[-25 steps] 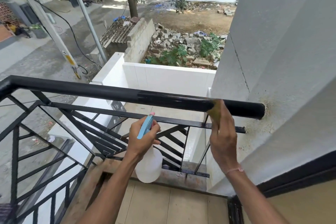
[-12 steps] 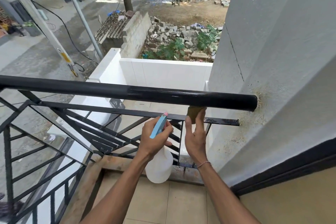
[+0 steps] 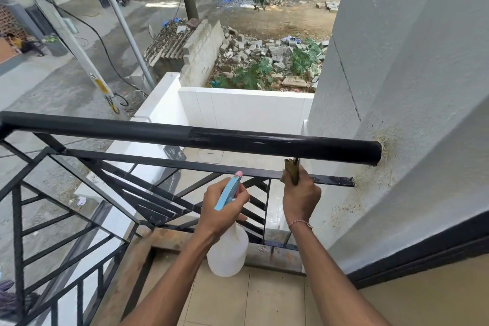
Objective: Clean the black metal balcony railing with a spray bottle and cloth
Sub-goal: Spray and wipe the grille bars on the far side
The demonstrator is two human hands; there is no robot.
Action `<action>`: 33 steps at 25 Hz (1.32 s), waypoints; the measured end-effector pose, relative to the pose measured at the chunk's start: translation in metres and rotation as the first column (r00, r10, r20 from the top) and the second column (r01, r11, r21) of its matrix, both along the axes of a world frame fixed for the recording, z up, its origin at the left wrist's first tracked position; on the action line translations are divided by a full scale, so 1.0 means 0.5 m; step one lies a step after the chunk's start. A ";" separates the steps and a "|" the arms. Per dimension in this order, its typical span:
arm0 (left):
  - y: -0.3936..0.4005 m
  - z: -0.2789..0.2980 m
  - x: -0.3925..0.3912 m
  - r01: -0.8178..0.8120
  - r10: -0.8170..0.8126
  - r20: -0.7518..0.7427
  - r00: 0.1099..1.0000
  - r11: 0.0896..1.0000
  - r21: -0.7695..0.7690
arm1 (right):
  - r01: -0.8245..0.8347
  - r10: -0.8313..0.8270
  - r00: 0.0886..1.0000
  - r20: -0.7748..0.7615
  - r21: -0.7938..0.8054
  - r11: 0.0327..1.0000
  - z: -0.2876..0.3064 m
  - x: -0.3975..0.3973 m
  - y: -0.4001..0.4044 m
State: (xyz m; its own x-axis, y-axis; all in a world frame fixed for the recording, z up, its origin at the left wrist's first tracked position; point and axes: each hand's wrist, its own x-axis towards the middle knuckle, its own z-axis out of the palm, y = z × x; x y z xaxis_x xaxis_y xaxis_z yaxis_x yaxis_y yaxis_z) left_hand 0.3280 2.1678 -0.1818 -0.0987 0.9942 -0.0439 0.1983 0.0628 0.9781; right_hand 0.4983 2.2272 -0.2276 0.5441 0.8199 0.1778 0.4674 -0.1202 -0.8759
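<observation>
The black metal railing (image 3: 185, 136) runs across the view, its round top bar ending at the grey wall on the right. My left hand (image 3: 221, 208) grips a white spray bottle (image 3: 229, 254) by its blue trigger head, held just inside the railing below the top bar. My right hand (image 3: 300, 197) holds a brownish cloth (image 3: 290, 169) wrapped around a thin vertical bar, where it meets the flat lower rail (image 3: 330, 180). The right part of the top bar looks wet and glossy.
The grey textured wall (image 3: 397, 87) stands close on the right, stained where the rails meet it. Tan floor tiles (image 3: 264, 299) lie underfoot. Beyond the railing is a drop to a white-walled yard, rubble and a street.
My right hand has come down from the top bar with the cloth and now grips the thin vertical bar at the lower rail. The left hand with the bottle has shifted slightly right.
</observation>
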 end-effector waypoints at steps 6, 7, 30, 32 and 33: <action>-0.001 -0.001 0.019 0.029 -0.029 -0.001 1.000 1.000 -0.003 | 0.203 -0.171 0.963 -0.210 0.140 0.969 0.060 -0.017 0.027; 0.000 -0.001 0.020 0.031 -0.031 0.001 1.000 1.000 -0.006 | 0.204 -0.172 0.964 -0.205 0.148 0.968 0.051 -0.020 0.025; 0.014 -0.031 0.062 0.072 -0.070 0.025 0.997 0.996 -0.056 | -0.400 0.448 0.486 0.751 -0.265 0.878 -0.043 0.143 0.001; 0.018 -0.036 0.075 0.089 -0.088 0.012 0.996 0.994 -0.056 | -0.331 0.365 0.508 0.780 -0.215 0.919 -0.056 0.202 -0.019; 0.020 -0.036 0.080 0.092 -0.092 0.005 0.996 0.994 -0.058 | -0.244 0.318 0.538 0.781 -0.217 0.945 -0.061 0.228 -0.024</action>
State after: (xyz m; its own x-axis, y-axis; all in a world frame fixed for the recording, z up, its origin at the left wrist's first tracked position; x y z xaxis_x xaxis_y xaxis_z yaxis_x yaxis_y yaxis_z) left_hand 0.3679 2.1781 -0.1996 -0.0065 0.9948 -0.1015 0.2040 0.1007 0.9738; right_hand 0.6123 2.2151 -0.2578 -0.0507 0.9350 0.3510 0.9874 0.0996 -0.1226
